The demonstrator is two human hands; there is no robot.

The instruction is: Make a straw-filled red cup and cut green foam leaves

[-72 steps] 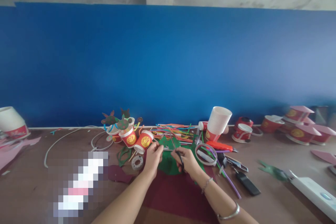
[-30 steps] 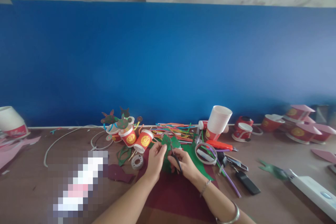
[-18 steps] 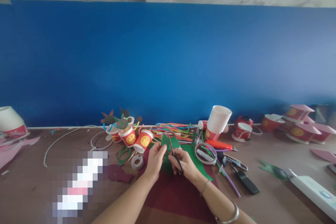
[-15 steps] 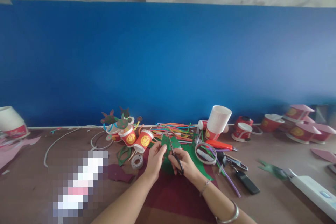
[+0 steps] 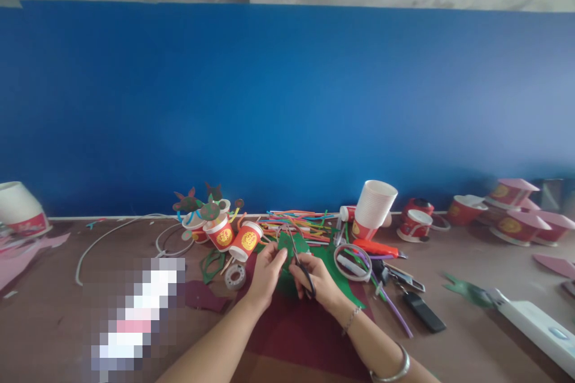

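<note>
Between my hands is a piece of green paper (image 5: 286,243), its left edge pinched by my left hand (image 5: 268,269). My right hand (image 5: 314,276) grips the black handles of a pair of scissors (image 5: 306,277). The blades point up and away from me, against the green paper. Under both hands lies a dark red sheet (image 5: 296,335) on the brown table. More green paper (image 5: 348,284) rests just right of my right hand. A roll of tape (image 5: 235,277) sits left of my left hand.
Beyond my hands lie many coloured sticks (image 5: 305,222). Red paper cups (image 5: 246,240) with paper decorations stand at left; a stack of white cups (image 5: 375,206) stands right. A tape ring (image 5: 353,263), an orange cutter (image 5: 375,248) and a black object (image 5: 423,311) lie at right.
The green paper has shifted and turned slightly between my fingers, and the scissor blades have moved a little across it. Both hands keep nearly the same place.
</note>
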